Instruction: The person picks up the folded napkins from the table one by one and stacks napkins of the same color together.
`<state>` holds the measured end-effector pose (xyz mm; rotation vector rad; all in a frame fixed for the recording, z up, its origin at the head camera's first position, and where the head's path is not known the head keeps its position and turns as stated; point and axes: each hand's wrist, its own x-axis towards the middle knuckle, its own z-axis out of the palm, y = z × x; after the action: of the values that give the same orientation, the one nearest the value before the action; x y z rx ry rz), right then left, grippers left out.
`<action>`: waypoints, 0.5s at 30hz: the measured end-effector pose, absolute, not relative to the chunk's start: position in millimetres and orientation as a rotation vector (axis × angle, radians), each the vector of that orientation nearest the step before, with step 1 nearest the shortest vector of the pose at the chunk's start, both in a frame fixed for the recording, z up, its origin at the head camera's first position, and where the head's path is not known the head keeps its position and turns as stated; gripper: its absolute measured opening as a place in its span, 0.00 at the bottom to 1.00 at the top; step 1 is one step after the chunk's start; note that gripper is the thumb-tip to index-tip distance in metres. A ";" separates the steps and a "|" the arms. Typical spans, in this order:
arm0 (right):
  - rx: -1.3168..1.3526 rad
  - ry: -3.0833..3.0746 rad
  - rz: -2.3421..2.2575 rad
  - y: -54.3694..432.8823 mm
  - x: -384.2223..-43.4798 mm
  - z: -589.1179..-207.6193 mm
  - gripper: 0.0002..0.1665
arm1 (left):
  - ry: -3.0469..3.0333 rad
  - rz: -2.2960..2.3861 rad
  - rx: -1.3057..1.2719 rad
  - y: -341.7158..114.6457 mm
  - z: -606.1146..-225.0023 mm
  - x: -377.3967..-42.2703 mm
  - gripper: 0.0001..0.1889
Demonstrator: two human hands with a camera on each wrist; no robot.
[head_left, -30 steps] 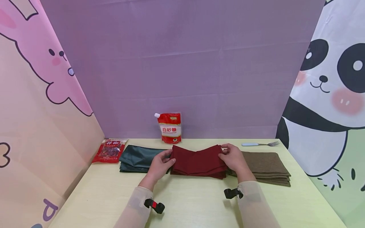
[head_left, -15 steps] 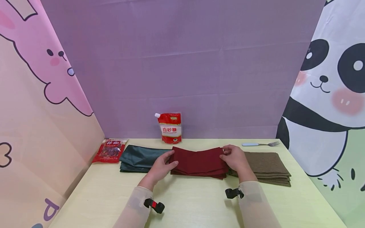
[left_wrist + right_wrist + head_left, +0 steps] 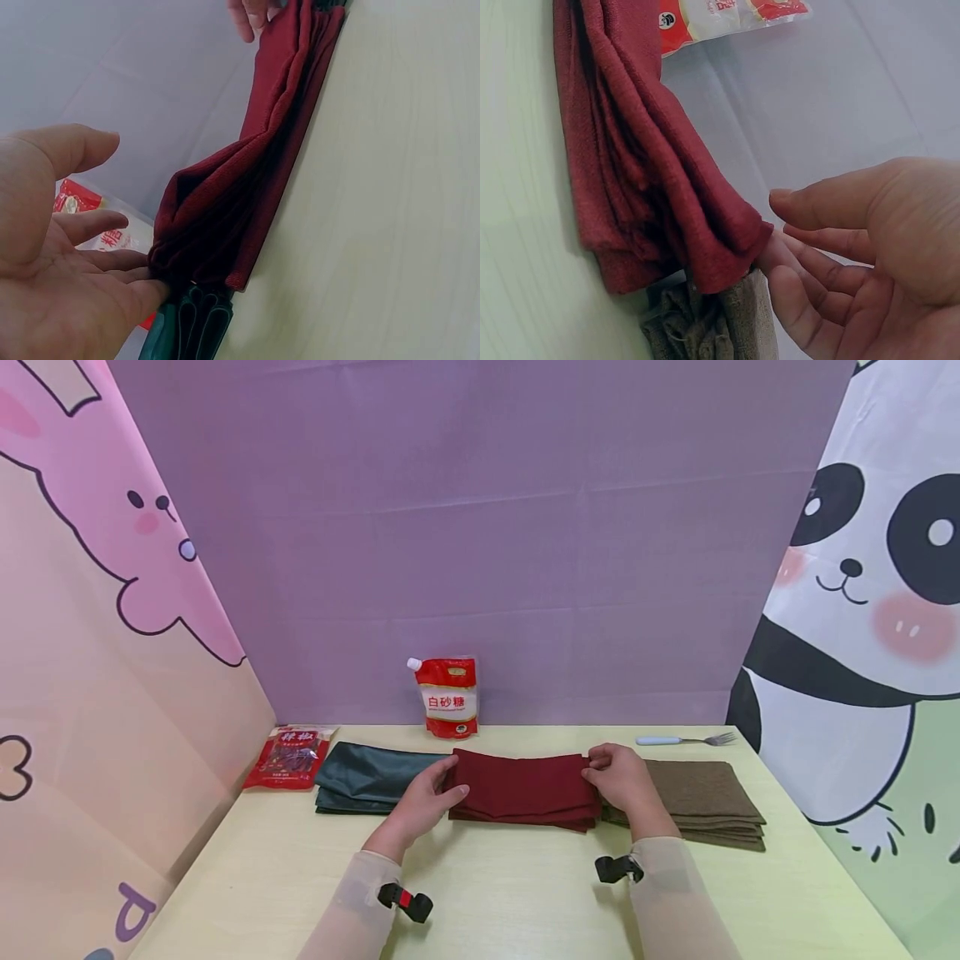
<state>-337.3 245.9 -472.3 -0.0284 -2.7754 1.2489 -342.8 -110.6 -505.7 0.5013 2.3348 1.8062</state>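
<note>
A folded dark red cloth (image 3: 517, 785) lies in several layers at mid-table, with slightly raised ends. At its left end is my left hand (image 3: 422, 802); in the left wrist view its fingers (image 3: 120, 261) are extended against the cloth's end and the thumb stands apart. My right hand (image 3: 618, 778) is at the opposite end. In the right wrist view its loosely bent fingers (image 3: 799, 292) touch the cloth's corner, the thumb clear of the fabric. Left of the red cloth lies a folded dark green cloth (image 3: 378, 772), partly behind my left hand; right of it, a folded brown cloth (image 3: 705, 797).
A red and white spouted sugar pouch (image 3: 450, 697) stands upright at the table's back edge. A red packet of dried chillies (image 3: 288, 758) lies at the back left. At the back right is a fork (image 3: 686, 739) with a pale handle. A purple backdrop hangs behind.
The red cloth's top layer has settled flatter, its right corner lower and further right. My right hand has shifted slightly right; my left hand has moved a little right and its thumb has spread.
</note>
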 end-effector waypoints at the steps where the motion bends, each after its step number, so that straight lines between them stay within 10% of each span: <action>1: -0.033 -2.776 1.248 246.2 -337.3 -472.6 0.23 | 2.337 1.804 0.501 -110.4 -505.2 -342.6 0.37; 15: -0.076 -2.824 1.335 242.9 -335.3 -475.8 0.19 | 2.312 1.823 0.505 -109.9 -505.3 -341.4 0.39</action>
<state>-335.3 242.9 -475.8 -0.0756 -2.8243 1.3354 -341.4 -109.9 -505.3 0.5045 2.3115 1.8233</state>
